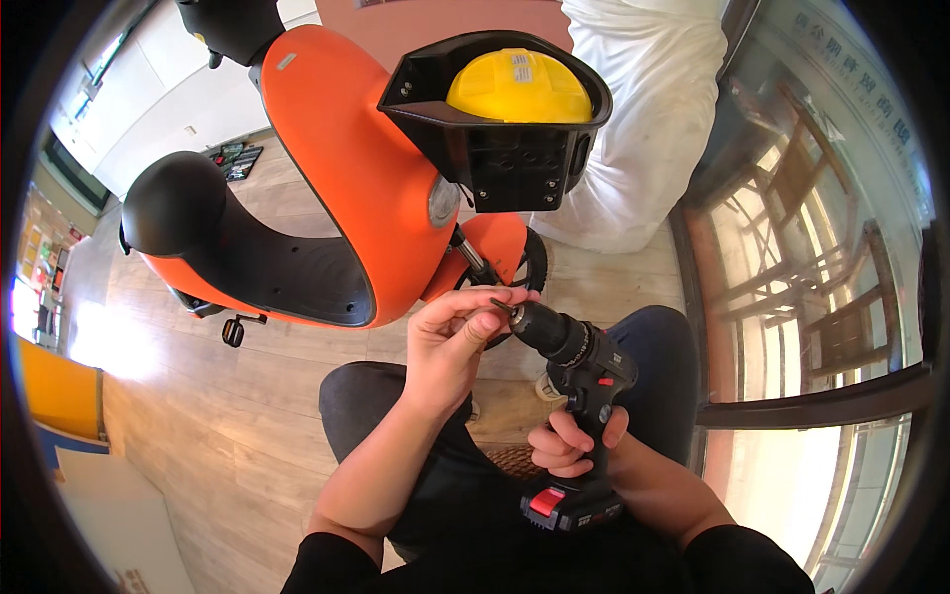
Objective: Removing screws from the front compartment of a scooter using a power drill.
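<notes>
My right hand (572, 443) is wrapped around the grip of a black cordless drill (594, 381). A battery with a red catch sits at the drill's lower end. The chuck points up and to the left, and a short dark drill bit (501, 304) sticks out of its front. Thumb and fingers of my left hand (455, 332) are closed in a pinch on the bit, just ahead of the chuck. The bit's far end is hidden by the fingers. Both hands are above my lap, in front of an orange scooter (341, 129).
A black front basket (495, 148) on the scooter holds a yellow helmet (520, 84). White sheeting (633, 129) hangs beside it. To the right stands a glass door (811, 228) with a dark frame. A tool set (235, 160) lies on the wooden floor (237, 396) behind the scooter.
</notes>
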A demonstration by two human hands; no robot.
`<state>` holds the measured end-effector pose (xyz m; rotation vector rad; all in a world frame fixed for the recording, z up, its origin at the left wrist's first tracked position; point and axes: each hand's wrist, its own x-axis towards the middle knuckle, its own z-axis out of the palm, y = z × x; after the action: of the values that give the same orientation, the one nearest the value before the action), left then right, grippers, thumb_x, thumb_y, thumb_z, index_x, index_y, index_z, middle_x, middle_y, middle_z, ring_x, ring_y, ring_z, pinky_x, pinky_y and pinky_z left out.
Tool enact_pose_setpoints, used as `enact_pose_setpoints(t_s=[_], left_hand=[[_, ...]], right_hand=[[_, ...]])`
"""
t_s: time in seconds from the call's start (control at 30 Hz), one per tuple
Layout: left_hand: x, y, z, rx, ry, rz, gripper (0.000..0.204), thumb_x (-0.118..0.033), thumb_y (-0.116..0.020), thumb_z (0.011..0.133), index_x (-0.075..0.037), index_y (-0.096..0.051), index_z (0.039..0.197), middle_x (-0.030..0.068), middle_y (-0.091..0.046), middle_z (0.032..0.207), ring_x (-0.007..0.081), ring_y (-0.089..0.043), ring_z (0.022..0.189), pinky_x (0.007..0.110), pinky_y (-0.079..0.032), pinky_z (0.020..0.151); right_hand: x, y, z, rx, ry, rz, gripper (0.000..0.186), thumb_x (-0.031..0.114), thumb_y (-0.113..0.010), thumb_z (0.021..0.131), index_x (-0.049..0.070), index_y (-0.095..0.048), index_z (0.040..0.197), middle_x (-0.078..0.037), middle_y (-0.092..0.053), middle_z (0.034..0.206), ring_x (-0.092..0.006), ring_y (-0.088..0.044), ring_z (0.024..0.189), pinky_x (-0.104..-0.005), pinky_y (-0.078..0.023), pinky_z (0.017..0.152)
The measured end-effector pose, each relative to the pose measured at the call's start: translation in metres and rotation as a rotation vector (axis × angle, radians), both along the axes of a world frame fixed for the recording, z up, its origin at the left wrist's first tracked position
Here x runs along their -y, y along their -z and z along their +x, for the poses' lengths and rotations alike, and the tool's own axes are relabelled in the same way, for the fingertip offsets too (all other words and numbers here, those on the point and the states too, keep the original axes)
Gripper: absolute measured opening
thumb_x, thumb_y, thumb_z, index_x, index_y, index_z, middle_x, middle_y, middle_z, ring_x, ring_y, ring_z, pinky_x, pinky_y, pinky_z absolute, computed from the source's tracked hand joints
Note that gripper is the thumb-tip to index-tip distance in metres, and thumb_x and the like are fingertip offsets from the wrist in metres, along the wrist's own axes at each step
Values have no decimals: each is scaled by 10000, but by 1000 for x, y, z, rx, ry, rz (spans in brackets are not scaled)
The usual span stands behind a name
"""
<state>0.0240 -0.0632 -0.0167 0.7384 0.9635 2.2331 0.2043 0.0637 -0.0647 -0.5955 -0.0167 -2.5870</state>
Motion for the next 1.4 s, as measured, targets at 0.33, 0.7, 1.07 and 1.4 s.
enact_pose_setpoints(t_s=[0.33, 0.7, 1.07, 1.4], left_hand=[[-2, 0, -2, -131, -60, 36, 100, -60, -708, 957, 8, -672, 1021, 154, -708, 1036, 298, -684, 1047, 462, -529, 998], [-6, 11, -7, -344, -173, 90, 157, -32, -706, 959, 18, -631, 1088, 168, -674, 1109, 260, -668, 1088, 409, -533, 981], [-18, 19, -4, 323, 112, -2, 310, -214, -740, 964, -100, -560, 1190, 75, -628, 1262, 271, -595, 1268, 437, -472, 1088], [-17, 52, -17, 692, -22, -76, 84, -70, -682, 991, -78, -648, 915, 93, -701, 1080, 270, -632, 1228, 453, -487, 1100]], right_hand=[[0, 13, -5, -52, -120, -106, 227, 109, -746, 784, 26, -571, 903, -33, -400, 930, -125, -401, 766, -219, -459, 601], [2, 15, -4, 13, -130, -214, 264, 109, -754, 747, 17, -544, 880, -37, -411, 880, -118, -415, 725, -221, -448, 551], [-18, -7, -4, 330, 179, 223, 323, 96, -750, 746, 51, -529, 977, -5, -447, 836, -108, -475, 707, -261, -432, 612], [-10, 17, -4, 568, 206, 211, 204, 97, -626, 878, 50, -543, 1058, 1, -472, 866, -85, -480, 703, -245, -419, 600]])
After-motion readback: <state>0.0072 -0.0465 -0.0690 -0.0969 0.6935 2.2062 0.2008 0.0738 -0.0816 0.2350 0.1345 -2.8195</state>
